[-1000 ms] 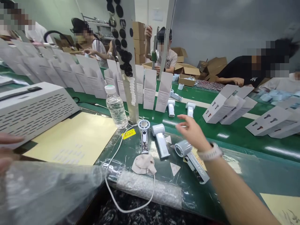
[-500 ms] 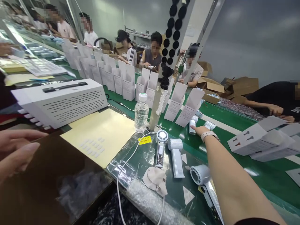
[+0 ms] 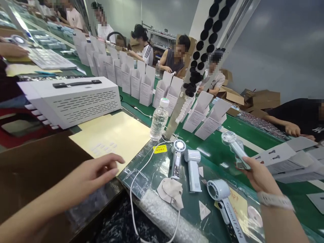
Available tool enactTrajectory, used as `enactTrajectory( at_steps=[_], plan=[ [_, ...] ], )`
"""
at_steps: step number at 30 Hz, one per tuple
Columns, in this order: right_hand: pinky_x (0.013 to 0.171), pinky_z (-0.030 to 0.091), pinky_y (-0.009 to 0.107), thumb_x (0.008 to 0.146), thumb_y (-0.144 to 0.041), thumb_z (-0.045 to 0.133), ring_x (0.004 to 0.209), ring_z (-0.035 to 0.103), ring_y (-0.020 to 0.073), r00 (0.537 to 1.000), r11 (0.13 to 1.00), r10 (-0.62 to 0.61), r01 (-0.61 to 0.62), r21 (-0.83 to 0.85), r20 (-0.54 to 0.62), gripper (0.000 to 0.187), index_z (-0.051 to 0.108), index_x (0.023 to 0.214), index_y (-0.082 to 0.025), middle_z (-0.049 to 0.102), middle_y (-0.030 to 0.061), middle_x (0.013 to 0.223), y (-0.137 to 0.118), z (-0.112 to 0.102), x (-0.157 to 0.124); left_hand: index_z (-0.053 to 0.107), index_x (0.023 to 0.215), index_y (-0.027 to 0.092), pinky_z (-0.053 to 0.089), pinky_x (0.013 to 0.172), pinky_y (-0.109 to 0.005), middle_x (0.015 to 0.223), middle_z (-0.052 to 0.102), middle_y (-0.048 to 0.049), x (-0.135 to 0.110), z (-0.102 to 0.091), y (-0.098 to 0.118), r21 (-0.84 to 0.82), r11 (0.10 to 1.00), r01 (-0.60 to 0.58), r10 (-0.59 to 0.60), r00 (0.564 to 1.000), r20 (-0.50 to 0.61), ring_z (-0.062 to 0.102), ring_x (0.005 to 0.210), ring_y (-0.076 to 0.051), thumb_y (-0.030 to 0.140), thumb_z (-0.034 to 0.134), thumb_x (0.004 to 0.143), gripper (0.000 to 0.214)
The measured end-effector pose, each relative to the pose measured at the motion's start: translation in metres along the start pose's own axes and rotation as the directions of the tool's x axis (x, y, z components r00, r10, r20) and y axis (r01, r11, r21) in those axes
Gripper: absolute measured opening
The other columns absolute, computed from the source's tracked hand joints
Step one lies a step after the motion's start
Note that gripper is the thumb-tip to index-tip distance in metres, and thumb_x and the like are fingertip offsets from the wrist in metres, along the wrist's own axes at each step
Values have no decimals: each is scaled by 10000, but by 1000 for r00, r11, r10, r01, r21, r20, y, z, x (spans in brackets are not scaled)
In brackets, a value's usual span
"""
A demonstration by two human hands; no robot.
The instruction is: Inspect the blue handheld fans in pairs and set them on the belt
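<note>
My right hand [image 3: 259, 175] grips a pale blue handheld fan [image 3: 238, 150] by the lower handle, its round head tilted up to the left above the green belt. A second pale blue shape shows partly behind this fan; whether I hold it too is unclear. My left hand [image 3: 102, 170] hovers over the near edge of the yellow sheet [image 3: 121, 130], thumb and fingers apart, holding nothing. On the table between my hands are a fan with exposed insides [image 3: 176, 163], a closed blue fan [image 3: 194, 172] and a larger fan marked "Speed FAN" [image 3: 229, 209].
A water bottle [image 3: 159, 121] stands beside a slanted post [image 3: 178, 108] bearing black discs. Open white boxes [image 3: 148, 89] line the green belt [image 3: 215, 148]. A white vented case [image 3: 83, 101] sits left. A white cable [image 3: 134, 189] loops past a crumpled cloth [image 3: 172, 192]. Co-workers sit opposite.
My right hand has come back from the belt and lifted a fan. My left hand has moved right, from the left edge to the yellow sheet. The view has shifted slightly.
</note>
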State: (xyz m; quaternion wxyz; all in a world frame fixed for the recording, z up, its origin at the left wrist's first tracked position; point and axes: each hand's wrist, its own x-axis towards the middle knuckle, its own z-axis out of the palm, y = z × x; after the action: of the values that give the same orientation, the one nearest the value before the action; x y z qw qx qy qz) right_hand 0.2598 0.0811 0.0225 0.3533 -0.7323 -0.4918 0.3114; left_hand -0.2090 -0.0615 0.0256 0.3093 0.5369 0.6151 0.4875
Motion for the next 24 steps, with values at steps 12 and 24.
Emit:
enactTrajectory(
  at_steps=[12, 24],
  plan=[
    [1083, 291, 689, 732, -374, 736, 1391, 324, 482, 800, 784, -574, 599, -162, 175, 436, 715, 1113, -164, 300, 207, 1570, -22, 97, -199, 711, 1044, 199, 539, 905, -387, 1018, 764, -103, -30, 178, 27, -761, 365, 536, 11, 815, 580, 702, 966, -276, 573, 725, 742, 481],
    [660, 564, 412, 720, -16, 484, 759, 706, 305, 874, 787, -428, 485, -381, 229, 646, 429, 1360, -79, 728, 152, 899, 13, 146, -192, 703, 715, 179, 611, 694, -439, 807, 769, -135, 13, 123, 28, -649, 753, 114, 80, 962, 262, 711, 872, -374, 785, 740, 484, 649]
  ],
)
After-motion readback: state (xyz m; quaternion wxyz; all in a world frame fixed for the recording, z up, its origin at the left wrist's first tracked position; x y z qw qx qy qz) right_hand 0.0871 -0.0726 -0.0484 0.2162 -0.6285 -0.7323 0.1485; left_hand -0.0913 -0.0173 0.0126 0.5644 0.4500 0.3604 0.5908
